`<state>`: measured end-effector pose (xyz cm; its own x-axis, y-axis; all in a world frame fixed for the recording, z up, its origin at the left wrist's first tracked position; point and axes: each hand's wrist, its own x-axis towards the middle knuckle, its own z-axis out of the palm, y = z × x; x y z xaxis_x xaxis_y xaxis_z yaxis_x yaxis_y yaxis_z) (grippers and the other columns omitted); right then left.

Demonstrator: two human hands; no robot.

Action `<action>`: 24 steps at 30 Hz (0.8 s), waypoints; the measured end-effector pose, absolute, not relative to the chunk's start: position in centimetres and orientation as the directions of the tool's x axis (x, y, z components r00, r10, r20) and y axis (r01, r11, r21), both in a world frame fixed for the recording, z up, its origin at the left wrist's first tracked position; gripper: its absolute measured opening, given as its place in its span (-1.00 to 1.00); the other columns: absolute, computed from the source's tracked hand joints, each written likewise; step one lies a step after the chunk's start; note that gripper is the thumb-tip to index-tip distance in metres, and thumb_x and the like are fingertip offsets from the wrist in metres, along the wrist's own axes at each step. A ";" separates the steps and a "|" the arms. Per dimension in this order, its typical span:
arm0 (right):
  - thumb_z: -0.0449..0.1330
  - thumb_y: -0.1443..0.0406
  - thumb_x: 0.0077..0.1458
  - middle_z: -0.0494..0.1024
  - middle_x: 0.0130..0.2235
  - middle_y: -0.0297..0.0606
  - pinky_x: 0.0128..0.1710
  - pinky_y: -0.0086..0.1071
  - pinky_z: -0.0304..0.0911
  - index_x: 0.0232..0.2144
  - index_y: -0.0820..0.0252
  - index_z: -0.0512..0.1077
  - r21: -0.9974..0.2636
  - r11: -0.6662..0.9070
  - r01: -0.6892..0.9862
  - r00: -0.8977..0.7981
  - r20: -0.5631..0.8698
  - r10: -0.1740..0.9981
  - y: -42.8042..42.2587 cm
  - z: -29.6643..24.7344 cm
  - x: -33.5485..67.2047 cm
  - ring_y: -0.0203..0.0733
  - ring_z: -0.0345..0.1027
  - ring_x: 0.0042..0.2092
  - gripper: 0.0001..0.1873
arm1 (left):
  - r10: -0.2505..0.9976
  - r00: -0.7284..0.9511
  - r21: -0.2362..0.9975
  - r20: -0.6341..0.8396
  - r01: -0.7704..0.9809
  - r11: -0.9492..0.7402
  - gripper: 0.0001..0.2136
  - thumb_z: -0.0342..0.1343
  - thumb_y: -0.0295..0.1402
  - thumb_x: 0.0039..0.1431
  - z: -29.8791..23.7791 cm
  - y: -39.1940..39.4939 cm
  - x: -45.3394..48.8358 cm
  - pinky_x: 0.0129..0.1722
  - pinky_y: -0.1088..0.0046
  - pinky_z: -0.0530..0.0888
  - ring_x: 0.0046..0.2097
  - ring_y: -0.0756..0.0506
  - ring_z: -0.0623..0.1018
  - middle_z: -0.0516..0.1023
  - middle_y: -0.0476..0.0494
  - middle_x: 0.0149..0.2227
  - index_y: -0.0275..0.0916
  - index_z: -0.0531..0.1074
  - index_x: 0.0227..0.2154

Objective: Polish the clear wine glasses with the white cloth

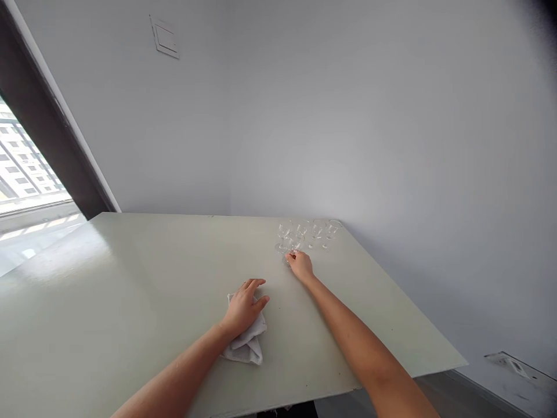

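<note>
My left hand [243,309] lies on a folded white cloth [250,346] on the table, its fingers stretched out and the thumb apart. Farther out, my right hand [301,265] is closed in a pinch at the stem of a small clear stemmed glass [296,240]. The glass stands upright at the front of a group, and its foot is partly covered by my fingers. Just behind it are several more clear stemmed glasses, among them a back-left glass [284,231] and a far-right glass [332,230].
The pale glossy table [165,278] runs back to a grey wall [369,128]. Its right edge slants down beside that wall, where a socket [516,367] sits low. A light switch [165,38] is on the left wall, near a dark-framed window [28,157].
</note>
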<state>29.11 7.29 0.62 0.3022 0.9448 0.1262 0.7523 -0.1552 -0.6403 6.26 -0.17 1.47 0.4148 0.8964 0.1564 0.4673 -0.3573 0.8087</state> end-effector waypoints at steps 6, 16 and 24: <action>0.06 0.21 0.03 0.44 -0.53 -0.31 -0.46 -0.46 0.07 -0.55 0.19 0.39 -0.632 -0.091 0.769 0.218 0.126 0.968 9.0 0.5 26.2 -0.26 0.30 -0.44 -0.77 | 0.893 0.420 0.821 0.160 0.446 -0.357 -0.69 0.01 -0.28 0.05 1.2 -0.1 6.3 -0.14 0.30 0.31 -0.08 -0.16 0.41 0.41 -0.08 -0.07 -0.05 0.35 -0.10; 0.04 0.31 0.05 0.43 -0.50 -0.29 -0.49 -0.46 0.06 -0.57 0.22 0.35 -0.662 -0.128 0.738 0.222 0.058 0.973 12.7 1.5 22.8 -0.30 0.26 -0.48 -0.80 | 0.893 0.415 0.822 0.174 0.438 -0.364 -0.72 0.03 -0.34 0.01 1.2 0.1 6.2 -0.12 0.28 0.31 -0.09 -0.15 0.42 0.43 -0.07 -0.09 -0.05 0.39 -0.16; 0.02 0.23 0.08 0.46 -0.34 -0.23 -0.38 -0.43 0.15 -0.33 0.20 0.39 -0.701 -0.084 0.708 0.156 0.039 0.987 7.4 3.2 23.1 -0.25 0.32 -0.34 -0.80 | 0.977 0.215 0.995 -0.011 0.096 -0.009 -0.78 0.08 -0.37 -0.05 1.0 2.6 5.2 -0.12 0.34 0.33 -0.16 -0.11 0.44 0.48 -0.15 -0.19 -0.18 0.44 -0.28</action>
